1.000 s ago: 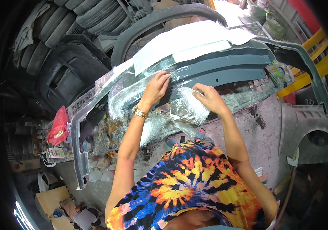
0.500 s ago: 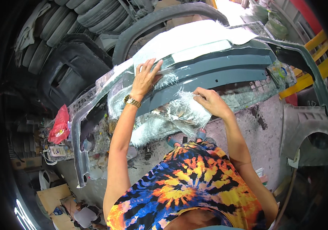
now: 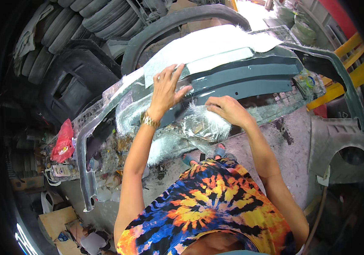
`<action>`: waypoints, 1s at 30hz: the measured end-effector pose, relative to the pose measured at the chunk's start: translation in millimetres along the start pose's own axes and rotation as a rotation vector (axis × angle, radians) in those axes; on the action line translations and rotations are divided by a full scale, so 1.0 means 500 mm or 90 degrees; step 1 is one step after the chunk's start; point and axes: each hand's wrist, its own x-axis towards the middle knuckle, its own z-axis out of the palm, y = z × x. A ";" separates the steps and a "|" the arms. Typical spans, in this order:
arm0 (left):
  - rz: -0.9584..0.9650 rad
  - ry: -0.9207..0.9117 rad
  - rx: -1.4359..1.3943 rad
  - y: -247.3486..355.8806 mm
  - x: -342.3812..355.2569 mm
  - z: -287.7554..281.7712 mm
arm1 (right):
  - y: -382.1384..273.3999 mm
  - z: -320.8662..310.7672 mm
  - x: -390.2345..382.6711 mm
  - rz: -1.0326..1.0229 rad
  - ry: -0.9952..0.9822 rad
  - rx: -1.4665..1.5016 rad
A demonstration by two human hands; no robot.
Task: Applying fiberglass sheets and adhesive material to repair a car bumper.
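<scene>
Fibres [image 3: 207, 126], white, wispy, pinched by right hand [image 3: 228, 109]; left hand [image 3: 165, 91] spread over curved grey panel [image 3: 243, 80]; stained floor [image 3: 271, 148], stacked tyres [image 3: 101, 18].

Your shirt [image 3: 203, 204] carries a tie-dye pattern of orange, yellow, blue and black, and your watch [image 3: 149, 119] is gold; the long panel [image 3: 258, 83] is grey-blue, the fibre sheet [image 3: 203, 44] white, the fibre bundle [image 3: 209, 127] whitish, the plastic bag [image 3: 63, 142] red
</scene>
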 end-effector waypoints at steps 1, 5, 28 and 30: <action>0.000 0.001 -0.001 0.022 -0.008 -0.016 | -0.002 -0.006 0.009 -0.044 0.012 -0.013; -0.004 -0.175 -0.439 0.055 -0.034 -0.012 | -0.026 -0.045 0.047 -0.097 -0.005 -0.027; -0.111 0.001 0.086 0.031 0.023 0.062 | 0.101 -0.054 0.174 -0.373 0.287 -0.530; -0.106 -0.005 0.102 0.010 0.029 0.080 | 0.105 -0.055 0.178 -0.395 0.295 -0.526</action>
